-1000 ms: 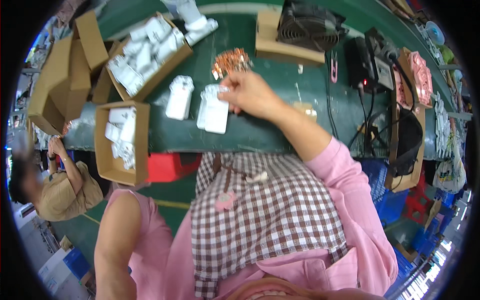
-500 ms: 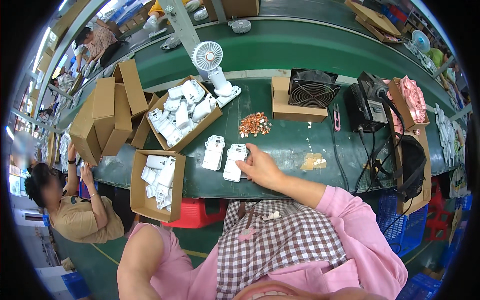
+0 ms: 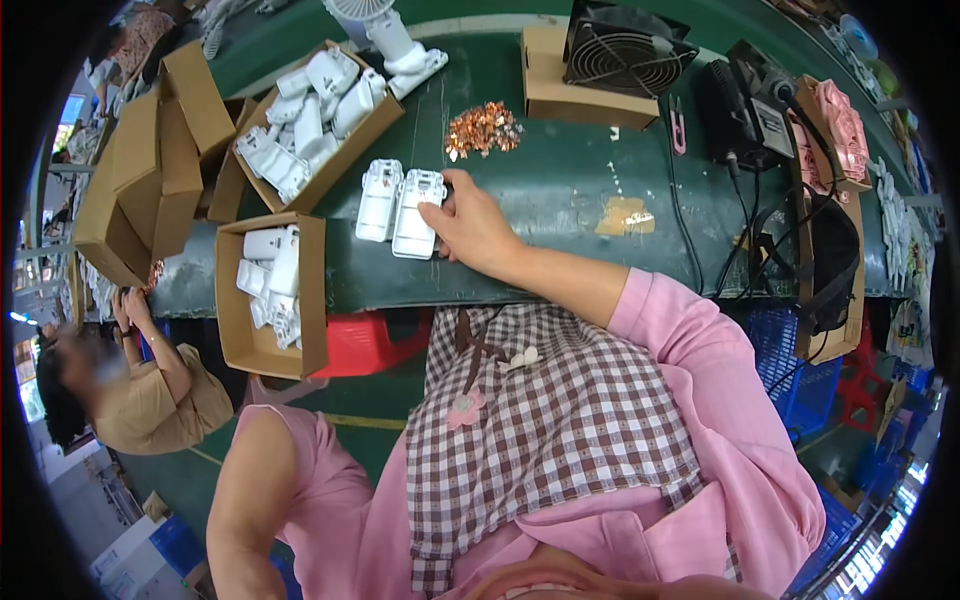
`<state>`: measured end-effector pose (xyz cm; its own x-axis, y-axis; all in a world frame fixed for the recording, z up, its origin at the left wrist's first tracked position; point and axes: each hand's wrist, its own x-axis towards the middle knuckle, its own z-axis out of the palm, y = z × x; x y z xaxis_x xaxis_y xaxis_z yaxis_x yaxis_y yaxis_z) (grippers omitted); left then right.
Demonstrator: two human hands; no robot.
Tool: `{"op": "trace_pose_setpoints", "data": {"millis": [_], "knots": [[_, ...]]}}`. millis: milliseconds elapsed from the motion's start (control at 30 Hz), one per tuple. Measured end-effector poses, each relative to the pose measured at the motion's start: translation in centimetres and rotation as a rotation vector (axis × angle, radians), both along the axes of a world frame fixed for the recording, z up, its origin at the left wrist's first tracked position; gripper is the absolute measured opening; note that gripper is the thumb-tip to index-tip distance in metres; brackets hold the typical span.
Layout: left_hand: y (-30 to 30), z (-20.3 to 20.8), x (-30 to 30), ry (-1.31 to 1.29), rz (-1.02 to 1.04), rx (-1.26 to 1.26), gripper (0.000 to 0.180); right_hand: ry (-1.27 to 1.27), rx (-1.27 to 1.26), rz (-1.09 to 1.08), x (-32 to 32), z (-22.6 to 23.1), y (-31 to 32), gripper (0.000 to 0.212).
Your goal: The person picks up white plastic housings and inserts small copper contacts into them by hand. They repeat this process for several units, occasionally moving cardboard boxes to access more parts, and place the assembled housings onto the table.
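Observation:
On the green bench, my right hand (image 3: 472,222) is closed on a white plastic housing (image 3: 416,222), thumb on its upper face and fingers along its right edge. The housing lies flat, right beside a second white housing (image 3: 379,200) of like shape. A small heap of copper-coloured metal bits (image 3: 484,130) lies just beyond them. My left forearm (image 3: 250,490) hangs at the lower left, and its hand is out of view. Left of the housings, an open cardboard box (image 3: 316,335) holds several white plastic parts (image 3: 270,275).
Another box (image 3: 345,135) of white parts stands behind, near a white handheld fan (image 3: 395,45). To the right are a black metal-grilled fan (image 3: 625,60), pink-handled snips (image 3: 678,130), a black power unit (image 3: 740,115) and cables. A co-worker (image 3: 150,390) sits at left.
The view has tipped downward, so the bench sits higher in the picture. My right hand has brought its housing closer to the one on the left.

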<state>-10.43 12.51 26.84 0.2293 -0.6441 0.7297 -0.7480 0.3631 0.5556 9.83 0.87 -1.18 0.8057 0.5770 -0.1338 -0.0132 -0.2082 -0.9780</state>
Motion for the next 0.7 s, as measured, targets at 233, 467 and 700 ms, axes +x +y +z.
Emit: {"op": "trace_pose_setpoints", "data": {"millis": [233,467,700], "knots": [[0.7,0.1,3.5,0.092,-0.179,-0.023,0.031,0.188,0.05,0.028,-0.6,1.8,-0.9,0.063],[7.4,-6.4,10.8,0.733,1.399,0.227,0.028,-0.126,-0.037,0.002,0.1,0.9,-4.6,0.052],[13.5,-19.5,20.5,0.217,1.836,1.297,0.066,-0.469,-0.197,-0.186,4.3,1.0,-7.8,0.022]]}}
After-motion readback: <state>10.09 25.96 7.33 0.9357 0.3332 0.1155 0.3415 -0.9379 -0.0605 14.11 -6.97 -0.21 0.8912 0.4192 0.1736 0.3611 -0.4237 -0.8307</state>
